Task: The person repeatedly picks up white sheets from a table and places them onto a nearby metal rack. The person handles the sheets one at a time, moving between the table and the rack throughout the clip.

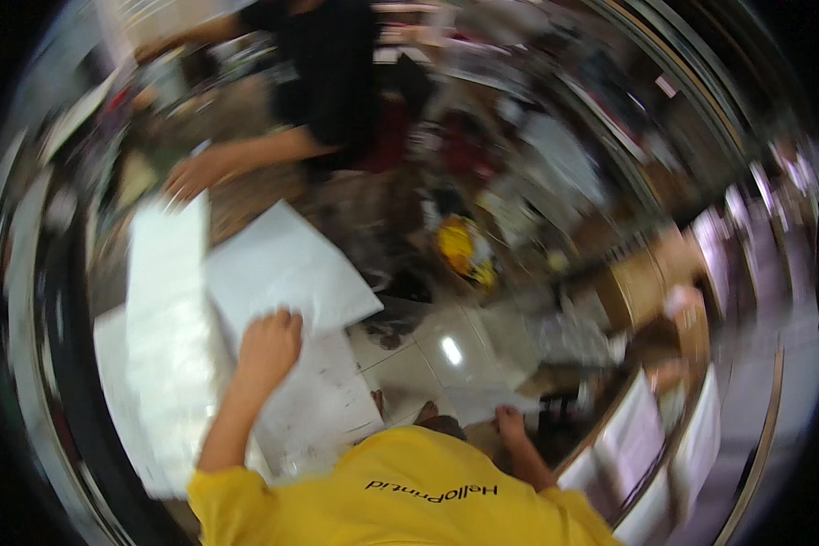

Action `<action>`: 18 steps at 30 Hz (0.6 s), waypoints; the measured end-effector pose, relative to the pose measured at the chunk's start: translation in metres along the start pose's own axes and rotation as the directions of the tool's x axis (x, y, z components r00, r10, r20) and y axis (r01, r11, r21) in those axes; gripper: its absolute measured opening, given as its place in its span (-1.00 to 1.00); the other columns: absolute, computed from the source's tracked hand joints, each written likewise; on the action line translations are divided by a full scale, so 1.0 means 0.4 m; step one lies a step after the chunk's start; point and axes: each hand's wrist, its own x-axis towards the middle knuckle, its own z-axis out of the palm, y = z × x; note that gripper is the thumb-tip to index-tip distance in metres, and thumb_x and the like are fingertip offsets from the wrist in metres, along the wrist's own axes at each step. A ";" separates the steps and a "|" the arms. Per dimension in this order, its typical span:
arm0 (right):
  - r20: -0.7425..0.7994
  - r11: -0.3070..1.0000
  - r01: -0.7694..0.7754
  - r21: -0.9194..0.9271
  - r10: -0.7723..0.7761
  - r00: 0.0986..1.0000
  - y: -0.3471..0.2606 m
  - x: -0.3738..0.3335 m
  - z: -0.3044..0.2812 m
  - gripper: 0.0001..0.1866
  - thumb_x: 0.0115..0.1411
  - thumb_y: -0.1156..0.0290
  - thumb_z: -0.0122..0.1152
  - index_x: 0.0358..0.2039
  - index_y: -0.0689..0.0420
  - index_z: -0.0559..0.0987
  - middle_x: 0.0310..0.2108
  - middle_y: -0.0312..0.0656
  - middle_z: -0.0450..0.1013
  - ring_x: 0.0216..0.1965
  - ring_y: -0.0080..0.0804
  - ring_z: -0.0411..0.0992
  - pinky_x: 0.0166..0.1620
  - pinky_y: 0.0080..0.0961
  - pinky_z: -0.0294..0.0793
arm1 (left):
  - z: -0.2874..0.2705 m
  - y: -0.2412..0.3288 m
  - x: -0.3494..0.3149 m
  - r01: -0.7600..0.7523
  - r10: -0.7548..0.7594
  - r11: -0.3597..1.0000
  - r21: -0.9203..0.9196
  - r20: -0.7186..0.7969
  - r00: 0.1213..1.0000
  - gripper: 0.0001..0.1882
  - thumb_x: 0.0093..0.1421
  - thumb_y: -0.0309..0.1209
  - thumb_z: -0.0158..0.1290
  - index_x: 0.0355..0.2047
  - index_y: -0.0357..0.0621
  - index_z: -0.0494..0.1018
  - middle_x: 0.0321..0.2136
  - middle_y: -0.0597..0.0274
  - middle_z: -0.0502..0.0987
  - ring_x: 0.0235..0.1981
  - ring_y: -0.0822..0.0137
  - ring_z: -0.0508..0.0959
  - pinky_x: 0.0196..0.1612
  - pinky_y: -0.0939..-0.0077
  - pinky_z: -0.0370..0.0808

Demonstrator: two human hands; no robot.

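Observation:
A white sheet (291,259) lies tilted over a pale board or table surface (323,391) on my left. My left hand (273,344) is closed at the near edge of this sheet, its fingers curled over it. Just left of it runs a long white plastic-wrapped stack (168,337). Low on my right side, my right hand (510,421) has its fingers curled. A pale flat piece (473,400) shows beside that hand; blur hides whether the fingers grip it.
Across the surface, a person in a black shirt (323,73) reaches a hand (196,173) toward the stack's far end. Cardboard boxes (642,282) and white panels (623,428) stand at right. A yellow bundle (460,250) lies beyond the tiled floor (419,364).

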 end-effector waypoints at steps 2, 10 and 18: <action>-0.055 0.993 0.088 -0.073 -0.092 0.994 0.015 -0.005 0.010 -0.67 0.34 0.19 0.06 -0.33 0.25 0.52 -0.56 -0.15 0.49 -0.62 -0.40 0.46 -0.54 -0.43 0.41 | -0.005 0.155 0.027 -0.135 0.143 0.982 -0.130 0.055 0.988 -0.68 0.06 -0.43 0.08 -0.13 -0.20 0.48 -0.44 0.10 0.50 -0.50 0.08 0.56 -0.44 0.19 0.50; -0.326 0.897 0.114 -0.427 -0.270 0.906 -0.086 -0.077 -0.207 -0.71 0.13 0.43 0.16 -0.10 0.13 0.51 -0.23 0.07 0.54 -0.11 0.03 0.51 -0.03 -0.15 0.47 | 0.107 0.565 0.132 -0.246 0.340 0.825 -0.509 0.098 0.935 -0.59 0.19 -0.54 0.00 0.08 -0.21 0.38 -0.34 -0.17 0.55 -0.34 -0.21 0.59 -0.31 0.01 0.53; -0.687 0.969 0.158 -0.188 -0.245 0.684 -0.119 -0.009 -0.659 -0.73 0.09 0.40 0.35 -0.27 0.19 0.48 -0.50 -0.22 0.50 -0.44 -0.51 0.47 -0.34 -0.47 0.47 | 0.319 0.750 0.157 -0.299 0.428 0.874 -0.384 0.314 0.848 -0.81 0.22 -0.51 -0.04 -0.19 -0.34 0.45 -0.35 -0.19 0.49 -0.34 -0.22 0.55 -0.29 -0.03 0.50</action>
